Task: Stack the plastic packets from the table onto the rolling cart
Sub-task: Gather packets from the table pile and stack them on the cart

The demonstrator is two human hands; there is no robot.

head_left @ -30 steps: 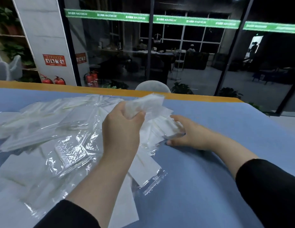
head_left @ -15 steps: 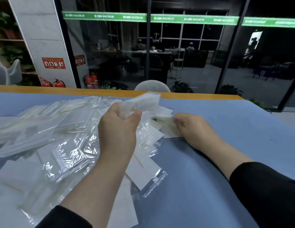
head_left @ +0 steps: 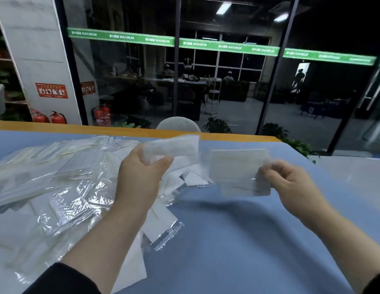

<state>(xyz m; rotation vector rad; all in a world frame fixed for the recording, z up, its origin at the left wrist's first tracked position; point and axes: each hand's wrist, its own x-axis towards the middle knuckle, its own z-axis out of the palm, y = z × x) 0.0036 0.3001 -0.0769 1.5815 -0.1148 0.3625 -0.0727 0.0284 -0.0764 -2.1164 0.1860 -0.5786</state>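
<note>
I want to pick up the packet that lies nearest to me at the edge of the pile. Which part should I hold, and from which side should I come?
Take the nearest packet by its clear sealed strip, coming from the right over the bare blue table. That end sticks out of the pile onto open cloth with nothing on top, while its left part lies under the left forearm. Pinching the flat strip is probably easiest.

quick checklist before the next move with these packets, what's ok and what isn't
1. Left hand has a grip on a stack of packets: ok.
2. Right hand pinches a single packet by its edge: ok.
3. Single packet lifted off the table: ok.
4. Single packet lined up with the stack: not ok, they are apart.
5. Rolling cart in sight: not ok, out of view.
6. Pile of packets left on the table: not ok, many remain.
</note>
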